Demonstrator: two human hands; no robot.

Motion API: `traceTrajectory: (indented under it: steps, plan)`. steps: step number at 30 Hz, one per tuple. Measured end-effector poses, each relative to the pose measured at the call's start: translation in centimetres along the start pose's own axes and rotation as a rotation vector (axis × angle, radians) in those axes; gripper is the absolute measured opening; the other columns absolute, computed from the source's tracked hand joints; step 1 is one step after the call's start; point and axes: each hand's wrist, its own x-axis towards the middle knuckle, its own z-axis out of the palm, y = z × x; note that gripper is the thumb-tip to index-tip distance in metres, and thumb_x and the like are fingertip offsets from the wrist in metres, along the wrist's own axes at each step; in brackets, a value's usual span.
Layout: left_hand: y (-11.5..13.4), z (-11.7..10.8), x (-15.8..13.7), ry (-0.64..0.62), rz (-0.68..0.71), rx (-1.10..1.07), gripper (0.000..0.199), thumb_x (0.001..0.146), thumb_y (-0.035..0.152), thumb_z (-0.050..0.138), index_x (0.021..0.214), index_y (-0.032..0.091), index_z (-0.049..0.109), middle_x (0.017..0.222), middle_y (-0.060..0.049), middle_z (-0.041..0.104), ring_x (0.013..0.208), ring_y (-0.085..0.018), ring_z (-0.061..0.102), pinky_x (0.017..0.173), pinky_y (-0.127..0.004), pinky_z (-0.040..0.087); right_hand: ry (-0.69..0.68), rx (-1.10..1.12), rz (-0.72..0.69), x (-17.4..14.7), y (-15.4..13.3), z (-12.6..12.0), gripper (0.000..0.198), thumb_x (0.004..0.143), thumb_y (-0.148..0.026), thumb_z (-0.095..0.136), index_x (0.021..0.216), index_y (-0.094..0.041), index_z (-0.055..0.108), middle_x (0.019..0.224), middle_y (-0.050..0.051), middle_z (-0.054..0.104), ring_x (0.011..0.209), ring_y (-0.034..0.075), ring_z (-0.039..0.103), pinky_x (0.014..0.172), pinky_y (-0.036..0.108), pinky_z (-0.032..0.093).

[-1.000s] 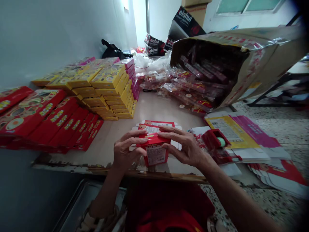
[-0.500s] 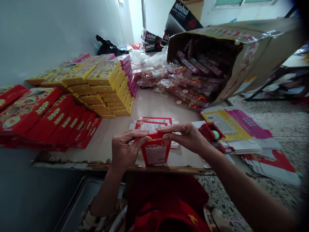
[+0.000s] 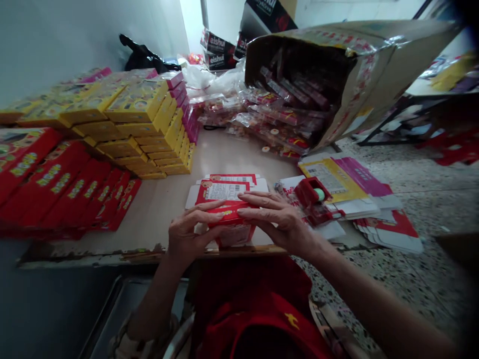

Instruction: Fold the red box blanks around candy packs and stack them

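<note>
A small red carton box [image 3: 236, 235] stands upright near the table's front edge, its top end closed over and its printed panel facing me. At its left end, my left hand [image 3: 188, 230] is closed on it, thumb in front and fingers along the top. My right hand [image 3: 281, 223] grips the right end, its fingers lying across the top edge. Just behind the box lie flat red and white cartons [image 3: 224, 190], partly covered by my fingers. To the right of my right hand sits a red tape dispenser [image 3: 309, 198] with a pale green roll.
Stacked red boxes [image 3: 71, 184] and yellow boxes [image 3: 145, 114] fill the left side. A big cardboard carton [image 3: 377, 75] lies tipped at the back right, wrapped packets [image 3: 273, 122] spilling out. Flat yellow cartons [image 3: 333, 179] rest at the right edge.
The red box's top now faces me more, with a flat closed end showing. My fingers have spread along that top edge. The camera view has shifted rightward.
</note>
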Motion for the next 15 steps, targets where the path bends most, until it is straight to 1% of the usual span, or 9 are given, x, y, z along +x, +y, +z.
traceTrajectory:
  steps: [3,5,7,8,9,10,12,13,15]
  plan:
    - [-1.1,1.5,0.1,0.008,-0.008,-0.023,0.024,0.085,0.02,0.081,0.108,0.023,0.073,0.117,-0.009,0.079,0.106,-0.024,0.077,0.089,-0.035,0.063,0.084,-0.039,0.094,-0.2,-1.3,1.5,0.052,0.101,-0.009,0.055,0.142,-0.04,0.061,0.156,0.002,0.056,0.141,0.024,0.056,0.115,0.053,0.048]
    - [-1.4,2.2,0.5,0.057,0.022,0.07,0.028,0.085,0.019,0.079,0.113,0.024,0.072,0.112,-0.006,0.08,0.102,-0.021,0.076,0.089,-0.03,0.06,0.05,-0.011,0.17,-0.2,-1.8,1.5,0.051,0.104,-0.014,0.053,0.147,-0.039,0.056,0.164,0.002,0.046,0.146,0.023,0.05,0.118,0.05,0.045]
    - [-1.4,2.6,1.1,0.117,0.037,0.127,0.026,0.086,0.02,0.079,0.112,0.025,0.074,0.109,-0.003,0.08,0.101,-0.019,0.076,0.091,-0.028,0.058,0.018,0.099,0.251,-0.7,-1.6,0.1,0.06,0.103,-0.025,0.06,0.158,-0.04,0.041,0.169,0.003,0.037,0.15,0.023,0.046,0.118,0.047,0.045]
    - [-1.3,2.8,1.4,0.144,0.026,0.133,0.023,0.087,0.022,0.078,0.11,0.025,0.074,0.108,-0.002,0.08,0.101,-0.019,0.075,0.092,-0.028,0.057,0.05,0.159,0.306,-1.4,-1.2,-1.1,0.068,0.101,-0.03,0.064,0.161,-0.04,0.034,0.168,0.005,0.039,0.148,0.024,0.048,0.117,0.046,0.047]
    - [-1.0,3.0,1.6,0.168,-0.003,0.125,0.02,0.089,0.023,0.076,0.109,0.025,0.075,0.108,-0.001,0.08,0.1,-0.018,0.075,0.092,-0.027,0.057,0.134,0.194,0.378,-2.4,-0.6,-2.7,0.074,0.099,-0.036,0.067,0.163,-0.039,0.029,0.165,0.007,0.045,0.143,0.024,0.054,0.113,0.045,0.05]
    - [-0.7,3.3,1.8,0.186,-0.045,0.106,0.016,0.091,0.025,0.074,0.107,0.025,0.075,0.107,0.0,0.08,0.098,-0.018,0.074,0.09,-0.026,0.056,0.26,0.19,0.473,-3.7,0.1,-4.4,0.076,0.096,-0.04,0.07,0.162,-0.036,0.031,0.158,0.01,0.053,0.135,0.025,0.061,0.108,0.044,0.053]
    - [0.0,4.2,1.9,0.185,-0.155,0.045,0.011,0.095,0.03,0.07,0.103,0.025,0.075,0.104,0.0,0.079,0.092,-0.016,0.072,0.084,-0.024,0.055,0.536,0.065,0.718,-6.7,1.8,-8.0,0.061,0.093,-0.047,0.072,0.147,-0.027,0.052,0.132,0.011,0.072,0.114,0.024,0.07,0.096,0.041,0.057]
    - [0.5,4.8,1.8,0.159,-0.211,0.013,0.011,0.096,0.033,0.068,0.1,0.025,0.075,0.102,0.0,0.079,0.089,-0.016,0.071,0.08,-0.024,0.055,0.582,-0.008,0.86,-8.2,2.6,-9.5,0.052,0.089,-0.051,0.073,0.132,-0.023,0.064,0.117,0.01,0.076,0.104,0.024,0.07,0.088,0.038,0.056]
    - [1.3,6.6,1.3,0.077,-0.308,-0.043,0.016,0.097,0.037,0.066,0.094,0.024,0.074,0.096,0.0,0.077,0.082,-0.015,0.069,0.073,-0.023,0.053,0.498,-0.014,1.055,-10.6,4.0,-11.7,0.042,0.081,-0.056,0.077,0.099,-0.018,0.076,0.091,0.007,0.077,0.085,0.022,0.067,0.075,0.034,0.053]
